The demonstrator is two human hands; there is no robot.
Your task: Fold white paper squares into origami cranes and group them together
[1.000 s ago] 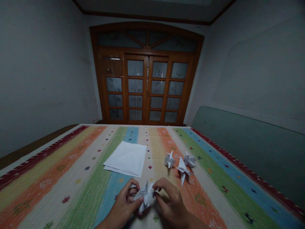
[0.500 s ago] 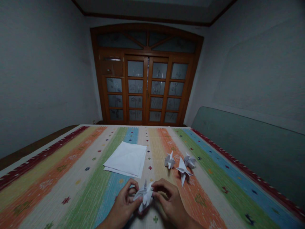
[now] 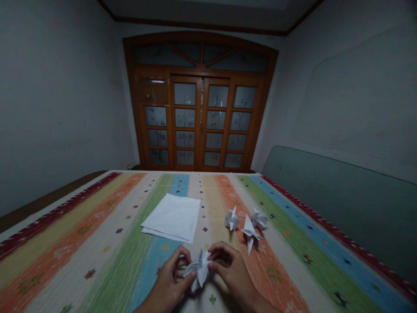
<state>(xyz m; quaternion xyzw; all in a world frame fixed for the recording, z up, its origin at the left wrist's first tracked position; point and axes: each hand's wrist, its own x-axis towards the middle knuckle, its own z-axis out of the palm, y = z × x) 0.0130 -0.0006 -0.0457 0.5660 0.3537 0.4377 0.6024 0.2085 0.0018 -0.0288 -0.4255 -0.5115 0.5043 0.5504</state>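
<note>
Between my two hands, near the front of the table, is a white folded-paper origami piece (image 3: 199,267) with several pointed flaps. My left hand (image 3: 174,276) grips its left side, the thumb pressed on the paper and the fingers curled behind. On the other side, my right hand (image 3: 230,267) pinches a flap between thumb and forefinger. Beyond the right hand, three finished-looking white origami pieces stand on the cloth: one at the left (image 3: 232,218), one at the back right (image 3: 259,219) and a pointed one in front (image 3: 250,234).
A stack of white paper squares (image 3: 172,217) lies left of centre, beyond my left hand. A striped, multicoloured cloth (image 3: 107,248) covers the table. Along the right side stands a grey-green panel or seat back (image 3: 342,195). Wooden glazed doors (image 3: 202,121) are at the far end.
The origami piece has turned and tilted slightly between my fingers. Both hands have shifted only a little and keep their hold. The papers and other origami pieces stay put.
</note>
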